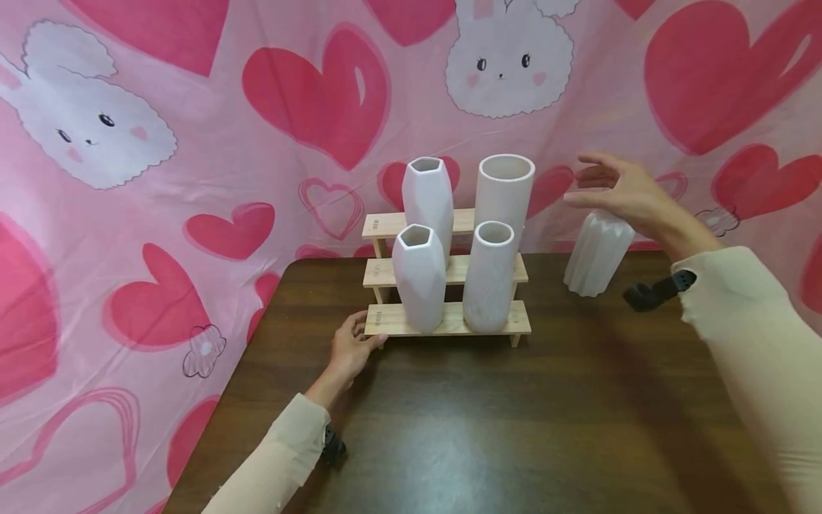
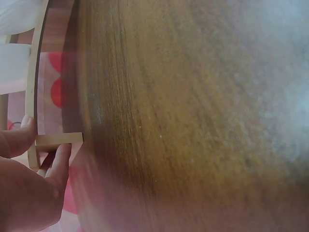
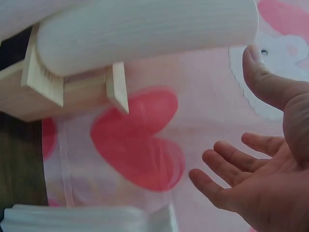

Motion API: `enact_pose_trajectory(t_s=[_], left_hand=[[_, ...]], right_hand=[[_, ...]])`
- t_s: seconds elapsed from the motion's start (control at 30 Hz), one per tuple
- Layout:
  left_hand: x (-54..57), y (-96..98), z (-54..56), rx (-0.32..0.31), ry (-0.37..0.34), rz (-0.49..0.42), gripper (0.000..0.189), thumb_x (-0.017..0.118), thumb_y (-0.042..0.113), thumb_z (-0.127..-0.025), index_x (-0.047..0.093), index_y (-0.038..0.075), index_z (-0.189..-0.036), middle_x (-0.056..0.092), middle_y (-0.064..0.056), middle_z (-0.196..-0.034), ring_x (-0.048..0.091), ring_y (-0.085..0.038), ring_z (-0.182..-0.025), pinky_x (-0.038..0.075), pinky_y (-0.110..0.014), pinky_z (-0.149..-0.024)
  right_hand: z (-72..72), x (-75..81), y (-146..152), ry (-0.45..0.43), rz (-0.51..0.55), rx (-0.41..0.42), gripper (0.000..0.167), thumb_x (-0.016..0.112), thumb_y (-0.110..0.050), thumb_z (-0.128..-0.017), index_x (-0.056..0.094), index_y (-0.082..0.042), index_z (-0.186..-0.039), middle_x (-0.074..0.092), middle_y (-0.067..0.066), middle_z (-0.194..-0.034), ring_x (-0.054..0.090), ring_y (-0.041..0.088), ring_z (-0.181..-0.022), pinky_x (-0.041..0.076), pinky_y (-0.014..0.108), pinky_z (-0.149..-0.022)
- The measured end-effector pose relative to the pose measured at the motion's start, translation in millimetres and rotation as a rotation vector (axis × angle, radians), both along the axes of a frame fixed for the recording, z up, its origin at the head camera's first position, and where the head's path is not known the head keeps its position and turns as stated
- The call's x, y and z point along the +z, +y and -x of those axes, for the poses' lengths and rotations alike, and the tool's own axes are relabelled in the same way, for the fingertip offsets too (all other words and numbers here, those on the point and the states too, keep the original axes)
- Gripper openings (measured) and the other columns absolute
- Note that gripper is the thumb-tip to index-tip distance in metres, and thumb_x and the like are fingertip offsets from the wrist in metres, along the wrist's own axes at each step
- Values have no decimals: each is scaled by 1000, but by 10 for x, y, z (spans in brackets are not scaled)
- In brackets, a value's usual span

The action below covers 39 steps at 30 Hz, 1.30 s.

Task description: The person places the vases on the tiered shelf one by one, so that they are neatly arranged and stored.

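My left hand [image 1: 349, 351] grips the left end of the lowest board of a three-step wooden stand [image 1: 453, 315]. In the left wrist view its thumb [image 2: 24, 133] lies on the board and the fingers reach round the leg. Two white faceted vases [image 1: 419, 282] stand on the left side of the stand, one behind the other. On the right are a marbled white vase [image 1: 488, 278] in front and a taller ribbed cylinder vase [image 1: 514, 189] behind. My right hand [image 1: 619, 193] is raised with fingers spread, holding nothing, above a white fluted vase [image 1: 597, 257].
The fluted vase stands on the dark wooden table [image 1: 449, 421], right of the stand near the back edge. Behind the table hangs a pink cloth [image 1: 289, 193] printed with hearts and rabbits. Dark straps with a small device sit at both wrists.
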<state>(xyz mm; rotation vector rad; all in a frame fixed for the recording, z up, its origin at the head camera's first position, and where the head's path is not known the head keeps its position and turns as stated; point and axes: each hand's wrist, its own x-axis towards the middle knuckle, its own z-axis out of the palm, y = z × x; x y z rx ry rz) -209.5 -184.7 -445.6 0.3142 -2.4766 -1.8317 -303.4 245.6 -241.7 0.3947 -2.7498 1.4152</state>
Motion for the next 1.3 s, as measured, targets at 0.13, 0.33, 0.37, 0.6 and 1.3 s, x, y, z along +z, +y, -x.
enact_pose_trajectory(t_s=[0.13,0.33,0.37,0.6,1.3], left_hand=[[12,-9,4,0,-1,-2,61,73,2,-84,46,8,-139,64,-14,-115,64,-25,-101,53,-35,-78],[20,-20,-4,-6,-7,4,60,73,4,-85,46,9,-138,64,-13,-116,62,-26,-107,52,-29,-76],[18,-21,-5,-7,-6,4,60,73,4,-85,46,8,-138,64,-13,-116,62,-27,-108,51,-29,-75],[10,-21,-2,-5,-7,1,60,73,5,-84,47,9,-138,63,-13,-116,62,-26,-107,52,-29,-76],[-23,-18,20,6,2,17,61,74,5,-83,48,10,-137,64,-14,-116,60,-29,-111,50,-27,-76]], right_hand=[[10,-52,123,4,-21,-51,81,70,-34,-88,24,-21,-154,36,20,-149,36,36,-132,40,36,-102],[25,-143,326,-9,-71,-98,88,69,-40,-87,16,-23,-155,21,22,-156,21,45,-138,27,66,-102],[29,-163,362,-13,-78,-110,88,69,-41,-87,16,-24,-156,20,22,-156,20,46,-139,27,67,-101],[115,-337,587,-38,-90,-155,92,69,-43,-86,15,-17,-155,17,26,-156,16,50,-138,24,68,-102],[305,-721,670,-52,-108,-222,82,64,-50,-88,29,-6,-148,39,27,-136,39,41,-112,40,48,-86]])
